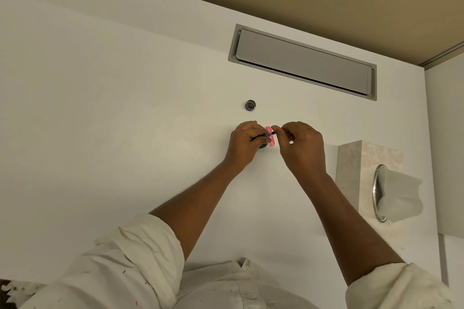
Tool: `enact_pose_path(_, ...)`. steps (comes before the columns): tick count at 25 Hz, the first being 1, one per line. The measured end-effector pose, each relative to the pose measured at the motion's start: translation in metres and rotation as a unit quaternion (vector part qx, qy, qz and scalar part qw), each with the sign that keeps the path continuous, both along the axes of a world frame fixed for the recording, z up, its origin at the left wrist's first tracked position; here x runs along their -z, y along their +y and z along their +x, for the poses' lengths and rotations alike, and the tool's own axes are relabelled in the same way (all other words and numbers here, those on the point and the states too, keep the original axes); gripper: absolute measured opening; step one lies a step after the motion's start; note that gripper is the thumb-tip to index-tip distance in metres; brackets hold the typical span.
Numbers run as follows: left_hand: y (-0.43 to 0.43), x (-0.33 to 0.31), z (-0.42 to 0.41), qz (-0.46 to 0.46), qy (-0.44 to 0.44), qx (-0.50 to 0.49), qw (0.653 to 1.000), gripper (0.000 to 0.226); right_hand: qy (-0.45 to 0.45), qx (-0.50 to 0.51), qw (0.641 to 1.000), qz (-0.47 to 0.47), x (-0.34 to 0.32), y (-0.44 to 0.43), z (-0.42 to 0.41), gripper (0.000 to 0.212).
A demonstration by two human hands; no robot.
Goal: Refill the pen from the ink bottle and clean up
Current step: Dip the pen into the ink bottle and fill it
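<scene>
While the white surface (pixel 100 108) fills most of the frame, the left hand (pixel 244 144) at centre clenches a dark pen (pixel 262 136) over a small dark object, likely the ink bottle (pixel 263 145). Just right of it, a pink piece (pixel 270 136) touches the pinching fingertips of the right hand (pixel 301 148). Above them a small round cap (pixel 250 105) sits apart. At the right edge stands a tissue box (pixel 361 170).

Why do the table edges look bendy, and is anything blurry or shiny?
Head view: the wide lens bows the white table edges; light is soft and even, with faint shadows beside the tissue box; only its metal ring glints; the pen between the hands is tiny and slightly blurred.
</scene>
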State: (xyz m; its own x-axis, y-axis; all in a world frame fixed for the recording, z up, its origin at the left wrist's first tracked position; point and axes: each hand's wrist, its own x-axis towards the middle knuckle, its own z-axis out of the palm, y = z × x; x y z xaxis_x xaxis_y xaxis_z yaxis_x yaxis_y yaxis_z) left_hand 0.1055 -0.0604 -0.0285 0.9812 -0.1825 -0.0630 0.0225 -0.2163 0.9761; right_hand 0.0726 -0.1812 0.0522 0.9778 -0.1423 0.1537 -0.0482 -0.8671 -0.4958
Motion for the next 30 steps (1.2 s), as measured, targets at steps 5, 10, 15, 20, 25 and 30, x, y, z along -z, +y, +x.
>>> enact_pose_path(5, 0.0004, -0.0012, 0.0005, 0.002, 0.005, 0.006, 1.000, 0.011, -0.008, -0.012, 0.999, 0.051, -0.0031, -0.0010, 0.0004, 0.017)
enact_pose_path(10, 0.0007, -0.0024, 0.0012, 0.006, 0.000, 0.010, 1.000, 0.009, -0.021, -0.041, 0.999, 0.008, -0.0042, -0.0014, 0.0026, 0.011)
enact_pose_path(15, 0.0003, -0.0024, 0.0009, 0.015, -0.009, 0.005, 1.000, 0.010, -0.013, -0.017, 1.000, -0.012, -0.0025, 0.0003, 0.0020, 0.020)
enact_pose_path(20, 0.0001, -0.0021, 0.0004, 0.014, 0.003, 0.000, 1.000, 0.011, -0.008, -0.007, 0.999, 0.032, -0.0022, 0.0001, 0.0015, 0.014)
enact_pose_path(25, 0.0010, -0.0038, 0.0011, 0.016, 0.001, 0.013, 1.000, 0.009, -0.007, -0.051, 0.999, 0.014, -0.0041, -0.0031, 0.0023, 0.010)
enact_pose_path(30, 0.0008, -0.0057, 0.0004, 0.014, 0.010, 0.013, 1.000, 0.010, -0.004, -0.031, 0.999, -0.018, -0.0020, -0.0010, 0.0024, 0.020)
